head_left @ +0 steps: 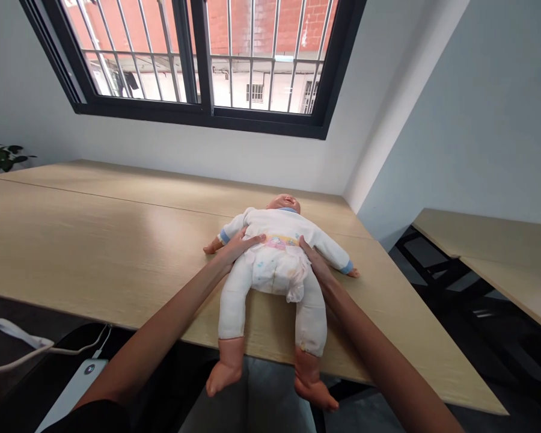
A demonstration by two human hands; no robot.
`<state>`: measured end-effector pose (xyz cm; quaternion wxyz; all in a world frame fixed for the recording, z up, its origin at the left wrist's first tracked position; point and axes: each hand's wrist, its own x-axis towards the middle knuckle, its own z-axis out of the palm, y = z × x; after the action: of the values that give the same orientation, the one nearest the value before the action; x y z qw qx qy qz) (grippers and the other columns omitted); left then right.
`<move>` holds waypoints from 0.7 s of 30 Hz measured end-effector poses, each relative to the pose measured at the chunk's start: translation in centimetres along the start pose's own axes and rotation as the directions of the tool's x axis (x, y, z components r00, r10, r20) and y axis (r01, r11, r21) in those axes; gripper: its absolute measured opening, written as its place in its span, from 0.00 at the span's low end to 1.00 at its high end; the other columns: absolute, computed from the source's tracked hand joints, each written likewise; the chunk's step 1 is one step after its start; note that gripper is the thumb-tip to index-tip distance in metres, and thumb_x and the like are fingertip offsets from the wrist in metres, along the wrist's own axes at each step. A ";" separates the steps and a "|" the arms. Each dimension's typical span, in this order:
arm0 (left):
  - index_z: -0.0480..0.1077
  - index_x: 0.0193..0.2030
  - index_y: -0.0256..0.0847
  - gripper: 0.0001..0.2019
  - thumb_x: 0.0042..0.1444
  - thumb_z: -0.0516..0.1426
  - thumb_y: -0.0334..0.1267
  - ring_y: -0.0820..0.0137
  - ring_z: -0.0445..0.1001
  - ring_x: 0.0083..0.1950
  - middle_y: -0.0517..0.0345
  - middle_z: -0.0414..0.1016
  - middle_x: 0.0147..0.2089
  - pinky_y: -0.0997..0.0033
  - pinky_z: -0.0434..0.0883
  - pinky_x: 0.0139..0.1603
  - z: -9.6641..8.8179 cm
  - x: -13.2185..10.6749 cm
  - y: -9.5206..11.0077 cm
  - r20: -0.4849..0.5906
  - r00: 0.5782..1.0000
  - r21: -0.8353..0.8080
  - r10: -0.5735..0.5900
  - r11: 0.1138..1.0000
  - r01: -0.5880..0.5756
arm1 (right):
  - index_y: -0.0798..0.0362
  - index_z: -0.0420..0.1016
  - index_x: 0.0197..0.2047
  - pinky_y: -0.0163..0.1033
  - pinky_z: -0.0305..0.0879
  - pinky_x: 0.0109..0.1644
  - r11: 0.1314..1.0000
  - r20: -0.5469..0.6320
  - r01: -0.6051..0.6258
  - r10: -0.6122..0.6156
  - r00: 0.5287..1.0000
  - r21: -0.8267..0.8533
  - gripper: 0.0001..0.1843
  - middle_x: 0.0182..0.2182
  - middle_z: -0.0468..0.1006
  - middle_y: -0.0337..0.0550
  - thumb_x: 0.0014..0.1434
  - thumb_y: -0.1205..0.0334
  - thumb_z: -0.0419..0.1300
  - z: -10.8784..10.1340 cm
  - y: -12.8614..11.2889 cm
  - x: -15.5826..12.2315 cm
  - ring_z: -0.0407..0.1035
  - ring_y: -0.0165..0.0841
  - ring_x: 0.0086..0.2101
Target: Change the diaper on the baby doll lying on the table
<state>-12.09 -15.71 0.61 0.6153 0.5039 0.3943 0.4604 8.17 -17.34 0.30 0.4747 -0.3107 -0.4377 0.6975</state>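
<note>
A baby doll (277,231) in a white sleepsuit lies on its back on the wooden table (94,240), head toward the window, bare feet hanging over the near edge. A white diaper (277,270) with small prints sits over its hips. My left hand (240,245) presses against the doll's waist on the left, thumb laid across the diaper's top edge. My right hand (314,260) holds the right side of the waist, fingers closed along the diaper's side.
A barred window (202,54) fills the wall behind the table. A plant (0,156) stands at far left. A white cable and a phone-like device (79,376) lie at lower left. A second table (491,246) stands at right across a gap.
</note>
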 end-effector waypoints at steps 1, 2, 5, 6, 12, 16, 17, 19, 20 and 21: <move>0.59 0.66 0.36 0.35 0.56 0.63 0.48 0.60 0.75 0.58 0.51 0.75 0.57 0.67 0.74 0.56 0.0 -0.2 0.2 0.011 0.999 0.014 0.030 0.999 -0.030 | 0.62 0.62 0.63 0.30 0.65 0.68 0.999 0.016 -0.025 0.024 1.000 0.025 0.36 0.47 0.75 0.50 0.63 0.42 0.52 0.3 -0.3 -0.3 0.71 0.24 0.55; 0.58 0.67 0.37 0.35 0.57 0.62 0.48 0.60 0.74 0.59 0.52 0.74 0.59 0.68 0.74 0.56 0.1 -0.5 0.4 0.021 0.998 0.024 0.059 0.998 -0.060 | 0.60 0.61 0.65 0.32 0.66 0.68 0.998 0.016 -0.036 0.035 0.999 0.054 0.35 0.49 0.75 0.49 0.63 0.43 0.53 0.5 -0.6 -0.5 0.71 0.25 0.55; 0.58 0.67 0.39 0.36 0.56 0.64 0.50 0.58 0.72 0.62 0.50 0.70 0.63 0.68 0.75 0.56 0.5 -1.4 1.2 0.029 0.991 0.030 0.130 0.991 -0.131 | 0.54 0.60 0.66 0.36 0.67 0.69 0.994 -0.063 0.012 -0.006 0.998 0.105 0.37 0.51 0.74 0.47 0.60 0.43 0.57 0.7 -1.1 -0.9 0.71 0.27 0.55; 0.58 0.66 0.40 0.37 0.55 0.64 0.51 0.57 0.71 0.63 0.50 0.69 0.64 0.67 0.75 0.57 0.7 -1.7 1.5 0.022 0.988 0.030 0.150 0.988 -0.151 | 0.53 0.61 0.66 0.37 0.67 0.69 0.994 -0.090 0.028 -0.018 0.996 0.110 0.38 0.51 0.74 0.47 0.59 0.41 0.58 0.6 -1.2 -1.0 0.71 0.28 0.56; 0.61 0.65 0.46 0.38 0.49 0.68 0.51 0.54 0.70 0.65 0.49 0.68 0.65 0.58 0.74 0.64 2.3 -4.7 3.4 -0.010 0.967 0.065 0.254 0.965 -0.253 | 0.55 0.61 0.67 0.42 0.66 0.71 0.995 -0.024 -0.010 0.013 1.000 0.100 0.51 0.54 0.72 0.51 0.54 0.24 0.50 -0.2 -1.8 -1.5 0.68 0.33 0.60; 0.60 0.68 0.48 0.43 0.46 0.70 0.51 0.52 0.69 0.65 0.52 0.69 0.64 0.57 0.75 0.63 3.2 -7.8 4.6 -0.005 0.955 0.089 0.298 0.951 -0.296 | 0.49 0.55 0.71 0.45 0.66 0.71 0.994 -0.117 0.098 -0.092 0.989 0.049 0.59 0.60 0.66 0.47 0.45 0.21 0.56 0.5 -2.1 -3.5 0.66 0.36 0.61; 0.59 0.69 0.49 0.44 0.46 0.70 0.51 0.51 0.69 0.66 0.53 0.69 0.65 0.57 0.76 0.63 3.4 -8.7 4.8 0.004 0.955 0.101 0.296 0.950 -0.295 | 0.48 0.53 0.72 0.45 0.67 0.70 0.991 -0.152 0.123 -0.114 0.982 0.049 0.62 0.62 0.65 0.47 0.42 0.20 0.58 0.9 -2.1 -4.5 0.66 0.37 0.62; 0.59 0.69 0.52 0.45 0.45 0.70 0.51 0.51 0.68 0.66 0.56 0.69 0.65 0.56 0.77 0.61 3.6 -10.6 5.0 0.030 0.957 0.150 0.290 0.945 -0.291 | 0.46 0.49 0.74 0.46 0.69 0.68 0.987 -0.224 0.151 -0.134 0.965 0.059 0.69 0.64 0.61 0.46 0.36 0.17 0.59 1.5 -1.5 -7.1 0.65 0.39 0.62; 0.59 0.69 0.54 0.44 0.46 0.70 0.51 0.51 0.68 0.66 0.57 0.69 0.65 0.56 0.77 0.60 3.6 -11.6 5.0 0.046 0.956 0.183 0.289 0.939 -0.292 | 0.45 0.45 0.75 0.47 0.70 0.67 0.985 -0.236 0.163 -0.147 0.961 0.050 0.71 0.65 0.58 0.45 0.35 0.17 0.59 1.6 -1.1 -8.7 0.64 0.40 0.63; 0.60 0.69 0.55 0.43 0.46 0.70 0.50 0.52 0.69 0.66 0.57 0.69 0.65 0.56 0.78 0.60 3.6 -12.6 4.9 0.066 0.954 0.215 0.294 0.929 -0.301 | 0.43 0.42 0.76 0.47 0.71 0.66 0.985 -0.234 0.170 -0.161 0.959 0.019 0.71 0.67 0.55 0.43 0.37 0.17 0.58 1.6 -0.5 -10.4 0.62 0.40 0.64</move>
<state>-12.87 -28.49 6.31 0.4846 0.6310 0.3523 0.4928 10.74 -27.46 1.65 0.5850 -0.3429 -0.3900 0.6230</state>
